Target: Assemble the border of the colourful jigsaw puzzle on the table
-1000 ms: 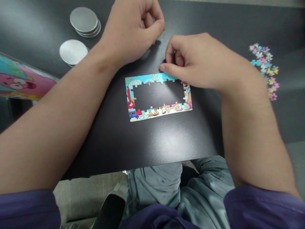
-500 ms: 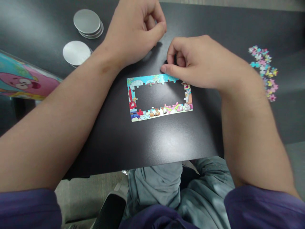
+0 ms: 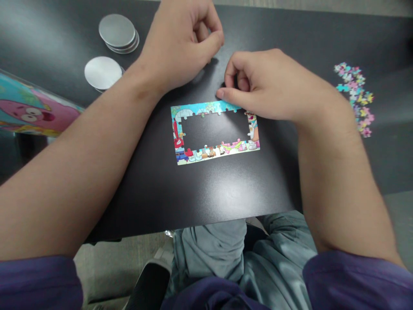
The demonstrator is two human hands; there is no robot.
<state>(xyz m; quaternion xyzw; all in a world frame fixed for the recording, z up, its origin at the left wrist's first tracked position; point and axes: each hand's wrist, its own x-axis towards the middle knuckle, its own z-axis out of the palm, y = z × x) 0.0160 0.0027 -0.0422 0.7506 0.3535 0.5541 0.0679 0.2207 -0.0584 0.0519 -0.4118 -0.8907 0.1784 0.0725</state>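
A thin rectangular border of joined jigsaw pieces (image 3: pixel 211 157) lies flat on the dark table, with the bare tabletop showing through its middle. My right hand (image 3: pixel 258 84) is closed at its upper right edge, covering part of the top strip and corner; its fingers curl in and the thumb points left. Beyond the border, farther up the table, my left hand (image 3: pixel 196 41) is closed too, thumb against the bent index finger. Whether either hand pinches a small piece is hidden from me.
Loose jigsaw pieces (image 3: pixel 356 97) lie in a heap on the right, past my right forearm. At the upper left are stacked silver discs (image 3: pixel 116 31) and another silver disc (image 3: pixel 102 72). A colourful cartoon box (image 3: pixel 38 107) stands at the left. The table's front edge runs above my lap.
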